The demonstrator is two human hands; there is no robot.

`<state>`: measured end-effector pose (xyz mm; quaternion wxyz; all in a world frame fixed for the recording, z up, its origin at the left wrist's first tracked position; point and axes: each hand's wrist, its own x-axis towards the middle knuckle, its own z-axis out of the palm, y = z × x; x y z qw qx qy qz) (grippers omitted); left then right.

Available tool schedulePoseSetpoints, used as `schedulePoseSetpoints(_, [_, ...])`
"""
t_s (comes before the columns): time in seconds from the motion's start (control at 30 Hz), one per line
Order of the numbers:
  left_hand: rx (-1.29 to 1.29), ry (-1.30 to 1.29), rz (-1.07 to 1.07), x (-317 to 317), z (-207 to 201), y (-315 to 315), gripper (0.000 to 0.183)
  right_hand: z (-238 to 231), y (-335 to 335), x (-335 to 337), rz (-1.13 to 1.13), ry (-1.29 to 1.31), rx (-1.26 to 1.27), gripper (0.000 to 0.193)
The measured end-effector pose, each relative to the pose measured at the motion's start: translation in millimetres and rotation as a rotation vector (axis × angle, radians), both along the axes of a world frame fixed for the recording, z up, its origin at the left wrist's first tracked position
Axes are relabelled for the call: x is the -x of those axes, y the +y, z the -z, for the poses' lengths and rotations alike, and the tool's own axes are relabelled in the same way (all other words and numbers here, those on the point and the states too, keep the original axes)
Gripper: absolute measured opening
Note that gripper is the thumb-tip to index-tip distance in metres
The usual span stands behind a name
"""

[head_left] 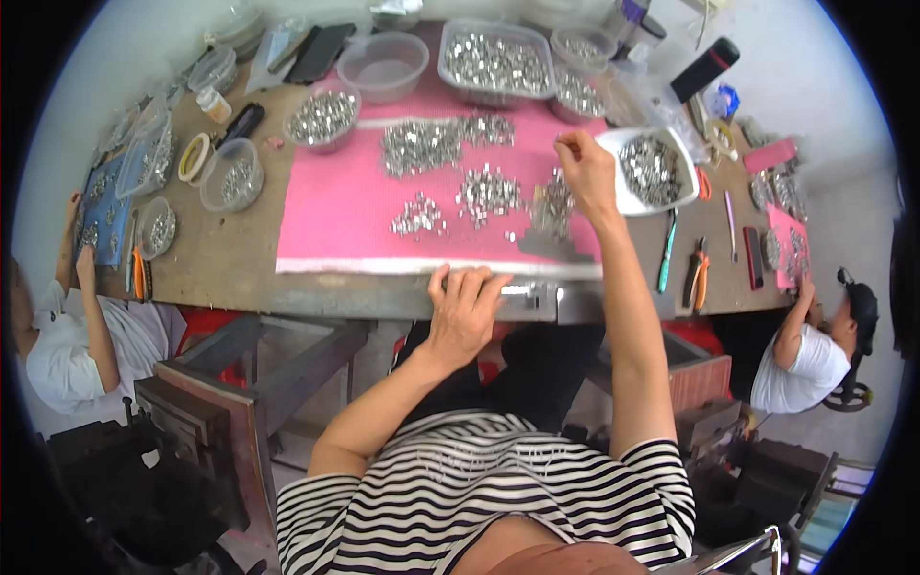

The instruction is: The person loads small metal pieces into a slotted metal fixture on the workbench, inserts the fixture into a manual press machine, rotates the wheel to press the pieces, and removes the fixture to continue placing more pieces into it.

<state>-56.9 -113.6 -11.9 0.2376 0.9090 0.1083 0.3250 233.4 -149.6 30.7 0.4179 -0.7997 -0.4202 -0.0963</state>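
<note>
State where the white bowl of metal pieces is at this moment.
In the head view, the white bowl sits right of centre, close beside the right hand and just above the teal tool in the picture.

Free pink mat (pixel 326 216) left of piles (pixel 422 147)

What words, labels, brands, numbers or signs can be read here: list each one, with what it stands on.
None reads clearly.
White bottle: label too small to read.
Striped shirt: lettering-like marks across the chest, too blurred to read.
</note>
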Motion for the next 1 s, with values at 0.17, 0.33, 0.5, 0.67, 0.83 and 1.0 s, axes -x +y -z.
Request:
schedulePoseSetpoints(0.17, [-0.008,-0.043,-0.01,-5.6,-4.2,1.9,0.039,-23.1,-58.5,71.5,-0.075,0.164,0.006,0.013])
schedulePoseSetpoints(0.33, [0.027,-0.042,-0.02,-4.7,-5.4,0.1,0.041,-23.4,-95.7,126.6,-0.236,0.131,0.034,0.01])
schedulePoseSetpoints(0.5, [-0.002,-0.026,0.004,-2.1,-4.0,-0.9,0.04,6.4,-102.9,158.3,-0.195,0.072,-0.033,0.012])
schedulePoseSetpoints(0.67, [-0.01,-0.045,0.019,-2.4,-2.4,0.1,0.037,12.7,-99.8,163.5,-0.156,0.023,-0.049,0.013])
schedulePoseSetpoints(0.83, [-0.009,-0.053,0.013,-5.2,-0.9,1.5,0.038,14.8,-94.1,162.5,-0.157,-0.128,-0.051,0.014])
schedulePoseSetpoints(1.0, [-0.011,-0.05,0.011,-5.9,-7.0,2.2,0.039,12.5,-95.0,163.0,-0.168,-0.265,-0.012,0.016])
